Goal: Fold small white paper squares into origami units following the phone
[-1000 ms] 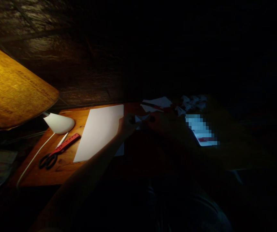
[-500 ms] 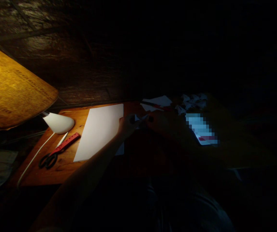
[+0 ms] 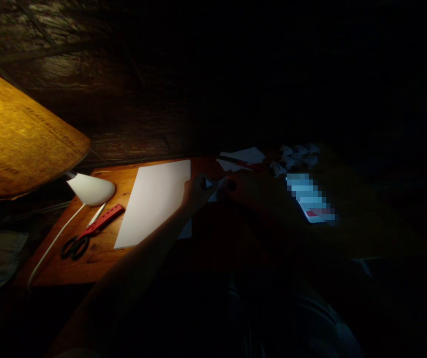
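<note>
Between my two hands is a small folded piece of white paper point(image 3: 217, 191), held just above the middle of the wooden table point(image 3: 97, 271). My left hand point(image 3: 197, 193) grips its left side with the fingers closed. On the other side my right hand point(image 3: 242, 191) is closed on the paper, though deep shadow hides most of its fingers. A large white sheet point(image 3: 157, 199) lies flat beside and partly under my left forearm.
At left, a lamp with a yellow shade point(image 3: 27, 134) and white base point(image 3: 92, 190) stands near scissors point(image 3: 82, 241) with a red cover. Paper pieces point(image 3: 252, 155) lie at the back, folded papers point(image 3: 296, 157) right of them. A lit phone point(image 3: 310, 199) rests at right.
The folded paper has changed shape slightly between my fingers, its right part now standing more upright. My hands stay in nearly the same place; the other things have not moved.
</note>
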Available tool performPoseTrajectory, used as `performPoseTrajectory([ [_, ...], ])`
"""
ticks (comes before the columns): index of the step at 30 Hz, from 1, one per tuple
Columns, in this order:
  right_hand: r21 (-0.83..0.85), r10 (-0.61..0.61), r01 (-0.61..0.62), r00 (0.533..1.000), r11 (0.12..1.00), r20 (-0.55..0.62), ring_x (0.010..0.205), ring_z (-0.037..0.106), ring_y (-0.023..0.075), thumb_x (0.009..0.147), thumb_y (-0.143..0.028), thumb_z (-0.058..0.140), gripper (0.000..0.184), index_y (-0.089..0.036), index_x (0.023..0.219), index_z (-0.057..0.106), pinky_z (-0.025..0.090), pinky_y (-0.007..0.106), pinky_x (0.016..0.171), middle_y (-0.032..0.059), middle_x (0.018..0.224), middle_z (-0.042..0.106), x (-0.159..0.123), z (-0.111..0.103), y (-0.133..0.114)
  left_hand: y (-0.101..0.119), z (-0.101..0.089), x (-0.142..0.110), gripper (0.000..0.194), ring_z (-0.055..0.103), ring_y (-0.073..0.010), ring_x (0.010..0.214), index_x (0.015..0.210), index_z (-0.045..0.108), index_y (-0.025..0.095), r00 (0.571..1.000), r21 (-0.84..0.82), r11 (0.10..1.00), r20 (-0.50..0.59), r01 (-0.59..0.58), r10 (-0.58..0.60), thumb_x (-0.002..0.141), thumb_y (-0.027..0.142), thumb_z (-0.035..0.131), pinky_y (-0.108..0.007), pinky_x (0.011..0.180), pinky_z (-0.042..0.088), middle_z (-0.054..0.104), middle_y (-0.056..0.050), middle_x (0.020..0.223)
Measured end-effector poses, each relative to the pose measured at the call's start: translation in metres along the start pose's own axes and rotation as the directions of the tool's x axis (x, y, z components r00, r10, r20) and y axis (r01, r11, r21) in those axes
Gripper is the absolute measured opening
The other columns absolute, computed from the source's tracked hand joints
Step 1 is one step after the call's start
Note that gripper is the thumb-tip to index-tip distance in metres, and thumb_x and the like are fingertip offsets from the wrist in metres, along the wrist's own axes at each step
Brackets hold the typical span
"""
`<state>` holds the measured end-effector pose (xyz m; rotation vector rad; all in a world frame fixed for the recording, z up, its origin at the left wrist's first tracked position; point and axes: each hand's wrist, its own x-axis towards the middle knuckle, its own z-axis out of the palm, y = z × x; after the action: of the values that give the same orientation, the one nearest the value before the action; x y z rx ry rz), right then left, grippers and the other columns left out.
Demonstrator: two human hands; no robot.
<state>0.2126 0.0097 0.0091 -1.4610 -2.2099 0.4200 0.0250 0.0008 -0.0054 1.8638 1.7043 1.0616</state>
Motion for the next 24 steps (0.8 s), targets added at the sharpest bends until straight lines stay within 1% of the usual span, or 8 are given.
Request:
performPoseTrajectory([
  [4, 0.002, 0.005, -0.005, 1.000, 1.000, -0.002, 0.077, 0.061, 0.0186, 0.084, -0.039, 0.065, 0.019, -0.021, 0.087, 0.071, 0.038, 0.028, 0.065, 0.0053, 0.088, 0.072, 0.000, 0.001, 0.002, 0.003, 0.000, 0.000, 0.016, 0.048, -0.0125, 0.055, 0.083, 0.063, 0.021, 0.999, 0.067, 0.997, -0.011, 0.037, -0.036, 0.073, 0.030, 0.072, -0.025, 0.055, 0.031, 0.052, 0.005, 0.057],
  [8, 0.041, 0.008, -0.008, 1.000, 0.999, 0.000, 0.079, 0.063, 0.0200, 0.083, -0.039, 0.068, 0.021, -0.021, 0.092, 0.073, 0.039, 0.028, 0.065, 0.0059, 0.090, 0.073, 0.001, 0.004, 0.004, 0.006, -0.002, 0.000, 0.016, 0.050, -0.0140, 0.058, 0.084, 0.062, 0.020, 0.998, 0.100, 0.993, 0.003, 0.069, -0.070, 0.073, 0.029, 0.071, -0.026, 0.056, 0.032, 0.054, 0.004, 0.060],
  [12, 0.058, -0.031, 0.031, 0.999, 0.998, -0.008, 0.082, 0.065, 0.0203, 0.081, -0.033, 0.069, 0.017, -0.023, 0.094, 0.074, 0.039, 0.027, 0.065, 0.0044, 0.092, 0.074, 0.001, 0.005, 0.005, 0.005, -0.002, 0.000, 0.018, 0.053, -0.0147, 0.062, 0.084, 0.060, 0.020, 0.999, 0.093, 0.994, 0.005, 0.049, -0.049, 0.073, 0.031, 0.070, -0.026, 0.058, 0.034, 0.056, 0.003, 0.063],
  [14, 0.054, -0.024, 0.024, 1.000, 0.998, -0.011, 0.083, 0.066, 0.0203, 0.082, -0.032, 0.068, 0.017, -0.023, 0.095, 0.074, 0.040, 0.027, 0.065, 0.0044, 0.093, 0.075, 0.000, 0.005, 0.005, 0.003, -0.002, 0.000, 0.023, 0.055, -0.0147, 0.064, 0.087, 0.060, 0.020, 1.000, 0.067, 0.997, -0.004, 0.026, -0.025, 0.071, 0.030, 0.072, -0.026, 0.059, 0.036, 0.058, 0.003, 0.066],
  [19, 0.003, 0.043, -0.043, 0.999, 0.999, -0.010, 0.085, 0.066, 0.0212, 0.086, -0.035, 0.064, 0.018, -0.021, 0.091, 0.073, 0.043, 0.028, 0.069, 0.0072, 0.095, 0.075, -0.001, -0.007, -0.005, -0.002, 0.000, -0.001, 0.048, 0.061, -0.0161, 0.066, 0.106, 0.056, 0.021, 1.000, -0.053, 0.999, -0.007, 0.002, -0.003, 0.065, 0.025, 0.079, -0.027, 0.059, 0.043, 0.066, 0.002, 0.073],
  [22, -0.037, 0.056, -0.056, 0.998, 0.998, -0.003, 0.085, 0.066, 0.0214, 0.087, -0.034, 0.063, 0.020, -0.019, 0.094, 0.074, 0.044, 0.029, 0.070, 0.0086, 0.096, 0.075, -0.001, -0.013, -0.010, -0.003, 0.001, -0.001, 0.053, 0.065, -0.0164, 0.067, 0.111, 0.053, 0.022, 1.000, -0.115, 0.993, 0.007, 0.007, -0.006, 0.064, 0.022, 0.079, -0.027, 0.059, 0.045, 0.069, 0.001, 0.076],
  [24, -0.042, 0.063, -0.063, 0.998, 0.997, -0.001, 0.084, 0.065, 0.0211, 0.088, -0.034, 0.062, 0.022, -0.018, 0.095, 0.074, 0.044, 0.029, 0.070, 0.0095, 0.096, 0.075, -0.001, -0.013, -0.011, -0.003, 0.001, -0.001, 0.054, 0.066, -0.0166, 0.068, 0.111, 0.053, 0.021, 1.000, -0.119, 0.993, 0.012, 0.013, -0.012, 0.063, 0.021, 0.079, -0.027, 0.060, 0.047, 0.070, 0.001, 0.078],
])
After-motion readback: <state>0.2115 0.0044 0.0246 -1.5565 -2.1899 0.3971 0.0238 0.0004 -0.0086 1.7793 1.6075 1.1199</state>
